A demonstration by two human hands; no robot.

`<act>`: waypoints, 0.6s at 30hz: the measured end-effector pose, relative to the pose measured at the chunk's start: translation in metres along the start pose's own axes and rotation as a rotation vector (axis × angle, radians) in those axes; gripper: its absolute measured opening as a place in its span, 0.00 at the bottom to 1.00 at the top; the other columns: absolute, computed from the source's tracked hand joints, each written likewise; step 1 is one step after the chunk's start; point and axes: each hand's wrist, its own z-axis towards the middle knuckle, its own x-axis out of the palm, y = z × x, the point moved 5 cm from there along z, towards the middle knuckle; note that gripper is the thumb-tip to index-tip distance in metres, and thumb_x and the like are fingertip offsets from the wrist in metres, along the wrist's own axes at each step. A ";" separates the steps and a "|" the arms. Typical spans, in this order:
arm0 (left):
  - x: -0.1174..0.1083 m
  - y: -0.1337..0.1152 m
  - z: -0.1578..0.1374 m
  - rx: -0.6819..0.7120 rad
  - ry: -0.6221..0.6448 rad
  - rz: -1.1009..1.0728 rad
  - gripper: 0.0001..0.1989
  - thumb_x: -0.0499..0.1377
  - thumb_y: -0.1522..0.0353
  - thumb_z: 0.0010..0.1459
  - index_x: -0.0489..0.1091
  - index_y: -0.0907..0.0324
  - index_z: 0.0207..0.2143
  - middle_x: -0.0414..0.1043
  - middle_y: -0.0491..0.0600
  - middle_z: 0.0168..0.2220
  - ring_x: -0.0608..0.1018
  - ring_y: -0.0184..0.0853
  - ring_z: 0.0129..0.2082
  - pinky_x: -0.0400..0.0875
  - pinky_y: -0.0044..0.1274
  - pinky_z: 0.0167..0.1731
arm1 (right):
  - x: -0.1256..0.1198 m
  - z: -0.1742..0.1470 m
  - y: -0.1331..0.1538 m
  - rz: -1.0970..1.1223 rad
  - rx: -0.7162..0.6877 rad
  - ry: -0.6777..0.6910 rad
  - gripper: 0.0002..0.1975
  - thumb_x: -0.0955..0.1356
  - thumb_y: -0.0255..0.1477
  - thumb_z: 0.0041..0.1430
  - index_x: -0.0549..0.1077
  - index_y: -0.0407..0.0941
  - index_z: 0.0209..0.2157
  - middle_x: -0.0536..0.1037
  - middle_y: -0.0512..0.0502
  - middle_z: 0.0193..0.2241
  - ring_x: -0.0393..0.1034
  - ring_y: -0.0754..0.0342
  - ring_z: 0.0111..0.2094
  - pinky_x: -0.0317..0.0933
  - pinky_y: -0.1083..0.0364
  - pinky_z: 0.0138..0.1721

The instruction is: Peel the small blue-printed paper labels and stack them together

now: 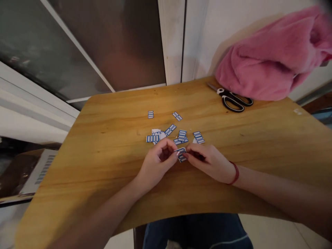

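Note:
A small white label sheet with blue-bordered boxes [182, 157] is pinched between my two hands above the table. My left hand [158, 160] grips its left edge with thumb and forefinger. On the opposite edge, the thumb and forefinger of my right hand [211, 160] are closed too; a red band circles that wrist. Just beyond my fingers lie more such label pieces: an overlapping heap [155, 136] at the left, a crossed pair [182, 135] in the middle and a piece [199, 137] at the right. Farther back are two single pieces, one upright [150, 114], one slanted [177, 116].
Black-handled scissors [230, 98] lie at the back right of the wooden table [109, 166], beside a pink plush cloth [267, 58]. Behind the table's back edge stand a white wall and a framed dark panel [116, 41]. A box [38, 173] sits low at the left.

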 end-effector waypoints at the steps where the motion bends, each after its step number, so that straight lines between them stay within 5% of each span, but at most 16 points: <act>1: 0.001 0.000 0.000 -0.011 0.006 -0.008 0.05 0.58 0.69 0.56 0.63 0.60 0.30 0.62 0.43 0.26 0.65 0.25 0.24 0.62 0.17 0.23 | -0.001 0.000 0.000 0.010 -0.008 0.005 0.10 0.61 0.30 0.62 0.66 0.43 0.28 0.64 0.54 0.19 0.55 0.62 0.21 0.50 0.62 0.22; 14: 0.001 0.000 -0.002 -0.004 -0.005 0.054 0.08 0.57 0.63 0.57 0.66 0.60 0.30 0.66 0.44 0.25 0.67 0.26 0.22 0.65 0.18 0.21 | -0.001 0.000 -0.003 0.043 -0.046 -0.052 0.08 0.60 0.31 0.63 0.69 0.46 0.33 0.73 0.51 0.26 0.66 0.58 0.27 0.60 0.58 0.28; 18: -0.001 0.002 -0.001 0.068 -0.031 0.088 0.06 0.55 0.64 0.60 0.65 0.58 0.34 0.66 0.45 0.28 0.69 0.27 0.26 0.65 0.18 0.25 | -0.033 0.015 -0.024 -0.085 -0.055 -0.226 0.10 0.61 0.35 0.61 0.72 0.49 0.33 0.76 0.49 0.30 0.69 0.54 0.32 0.64 0.54 0.34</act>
